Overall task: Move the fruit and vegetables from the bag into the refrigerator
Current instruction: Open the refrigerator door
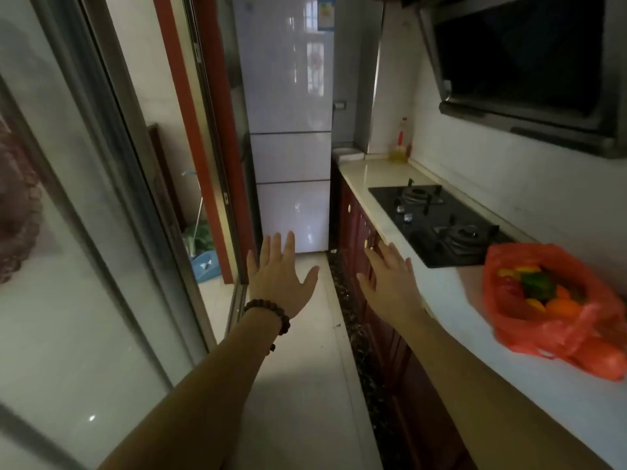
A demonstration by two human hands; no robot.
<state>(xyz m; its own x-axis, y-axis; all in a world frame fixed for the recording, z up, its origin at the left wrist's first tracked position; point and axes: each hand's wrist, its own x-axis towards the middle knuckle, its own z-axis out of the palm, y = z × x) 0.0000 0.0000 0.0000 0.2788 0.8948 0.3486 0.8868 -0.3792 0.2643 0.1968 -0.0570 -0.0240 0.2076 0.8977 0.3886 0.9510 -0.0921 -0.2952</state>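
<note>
Three stacked glossy white doors make up the tall refrigerator [288,130] at the far end of the narrow kitchen, all closed; a blue and yellow label at its top is too blurred to read. Along the right wall, a pale stone countertop [441,286] carries a black glass two-burner gas hob [437,222] and, nearer the camera, a translucent red-orange plastic bag [549,303]. The bag lies open, well apart from the refrigerator, holding a dark green vegetable, orange fruit and yellow pieces; the rest of its contents are veiled by the plastic. A clear oil bottle [400,144] stands in the far corner, its label illegible. Both hands are stretched forward, empty, fingers spread: the left hand [281,276], with a brown beaded bracelet [268,313] on its wrist, over the floor; the right hand [390,283] beside the counter edge.
</note>
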